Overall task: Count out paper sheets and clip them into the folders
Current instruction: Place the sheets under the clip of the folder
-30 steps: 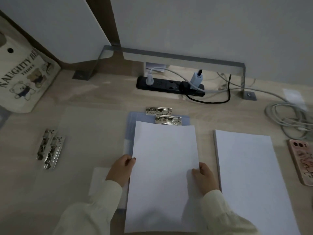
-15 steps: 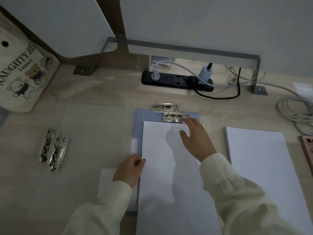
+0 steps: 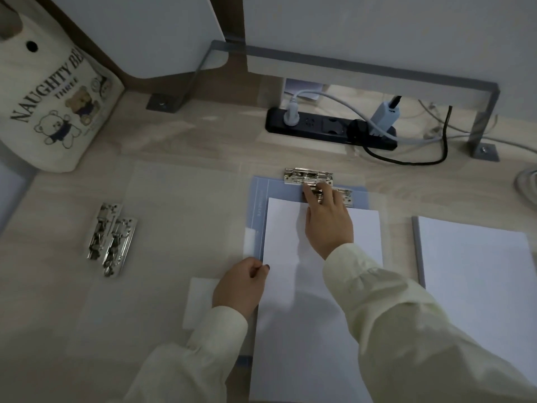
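Observation:
A few white sheets point(image 3: 293, 286) lie on a light blue folder point(image 3: 259, 205) in the middle of the desk. My left hand point(image 3: 241, 286) pinches the sheets' left edge. My right hand point(image 3: 327, 222) reaches over the sheets, its fingers on the folder's silver clip point(image 3: 343, 196) at the top edge. A second silver clip point(image 3: 308, 176) sits just behind it. A thick stack of white paper point(image 3: 476, 274) rests to the right.
Open clear folders point(image 3: 180, 216) lie flat on the left, with two silver clips point(image 3: 112, 238) at their left side. A printed canvas bag point(image 3: 49, 97) stands far left. A black power strip point(image 3: 328, 128) with cables runs along the back.
My right hand left the sheets' lower right edge and moved forward to the clip at the folder's top. The left hand kept its hold on the sheets' left edge.

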### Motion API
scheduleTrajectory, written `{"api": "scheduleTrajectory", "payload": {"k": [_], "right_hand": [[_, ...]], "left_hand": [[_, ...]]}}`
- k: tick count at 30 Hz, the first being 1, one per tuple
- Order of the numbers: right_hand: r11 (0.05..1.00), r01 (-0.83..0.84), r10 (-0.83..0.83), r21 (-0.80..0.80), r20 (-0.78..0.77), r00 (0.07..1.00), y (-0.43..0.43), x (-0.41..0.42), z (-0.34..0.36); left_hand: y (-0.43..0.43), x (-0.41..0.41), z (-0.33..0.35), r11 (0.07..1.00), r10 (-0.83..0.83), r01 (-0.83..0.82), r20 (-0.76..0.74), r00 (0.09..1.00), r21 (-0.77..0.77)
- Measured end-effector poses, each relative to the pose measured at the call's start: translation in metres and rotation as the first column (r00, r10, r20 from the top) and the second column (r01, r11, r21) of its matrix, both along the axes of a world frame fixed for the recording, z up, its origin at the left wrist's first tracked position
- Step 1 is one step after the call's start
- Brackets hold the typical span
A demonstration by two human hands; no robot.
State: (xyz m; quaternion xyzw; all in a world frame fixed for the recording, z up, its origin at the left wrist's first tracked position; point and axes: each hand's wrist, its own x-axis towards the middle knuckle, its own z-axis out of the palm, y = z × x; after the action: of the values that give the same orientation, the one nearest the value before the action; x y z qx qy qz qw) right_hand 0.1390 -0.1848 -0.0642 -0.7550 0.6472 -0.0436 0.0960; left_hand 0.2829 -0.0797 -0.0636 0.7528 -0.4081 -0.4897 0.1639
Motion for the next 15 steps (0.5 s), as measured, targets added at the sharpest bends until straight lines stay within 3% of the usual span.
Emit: {"api": "scheduleTrajectory", "payload": {"k": [5,8,12,15], "right_hand": [[1.0,0.015,-0.015,0.0,0.035,0.999,0.003,-0.002,0.0],[0.988,0.15,-0.139,-0.031,0.235,0.962,-0.01,-0.005,0.013],[0.945,0.317,-0.309,0.076,0.517,0.798,-0.02,-0.024,0.03],[0.844,0.515,-0.494,0.153,0.595,0.633,-0.016,-0.053,0.033]], "left_hand": [[0.003,-0.002,0.002,0.999,-0.036,0.036,0.044,0.998,0.007],[0.003,-0.002,0.005,0.999,-0.05,0.05,0.059,0.997,0.004],[0.002,-0.003,0.007,0.999,-0.045,0.045,0.063,0.997,-0.006],[0.005,-0.003,0.007,0.999,-0.036,0.037,0.075,0.997,-0.012]]}}
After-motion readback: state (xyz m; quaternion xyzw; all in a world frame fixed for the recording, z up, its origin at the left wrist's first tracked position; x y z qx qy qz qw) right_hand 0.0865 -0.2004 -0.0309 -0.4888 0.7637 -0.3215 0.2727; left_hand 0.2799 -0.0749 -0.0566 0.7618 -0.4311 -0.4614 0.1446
